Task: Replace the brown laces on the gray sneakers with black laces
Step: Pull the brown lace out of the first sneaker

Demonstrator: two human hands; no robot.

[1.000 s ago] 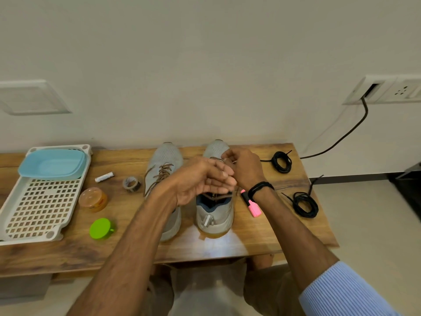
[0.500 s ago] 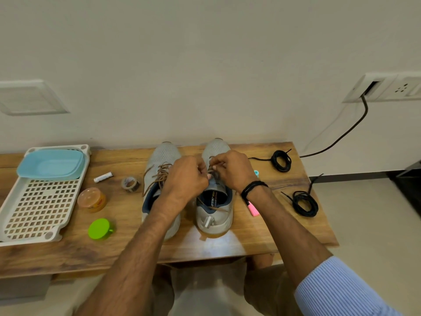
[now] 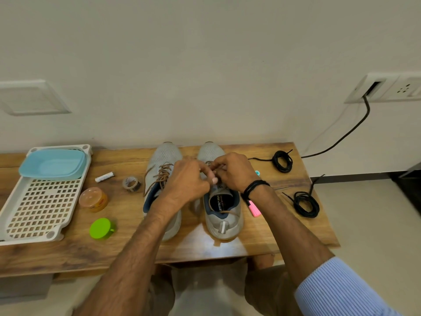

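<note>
Two hands meet over the lacing of the right sneaker (image 3: pixel 224 221) in the head view, which is the only view. The left hand (image 3: pixel 186 179) and right hand (image 3: pixel 232 172) both have their fingers curled in, and they seem to pinch the brown lace (image 3: pixel 224 211) at the upper eyelets, though the knuckles hide the exact contact. A loose run of that lace trails back toward the person, across the shoe's heel opening.

Just outside the left hand stands the left sneaker (image 3: pixel 164 156), its own brown lacing (image 3: pixel 163 176) fully threaded. Beyond the right wrist, well apart from the shoes, two black lace coils (image 3: pixel 283 161) (image 3: pixel 305 204) lie untouched on the wooden table (image 3: pixel 262 238). A pink highlighter (image 3: pixel 254 208) lies beside the right wrist.

I judge the step to be unthreading the first shoe, early in the task. The next move calls for drawing the lace out of one eyelet pair at a time while steadying the shoe so it does not slide or tip.
</note>
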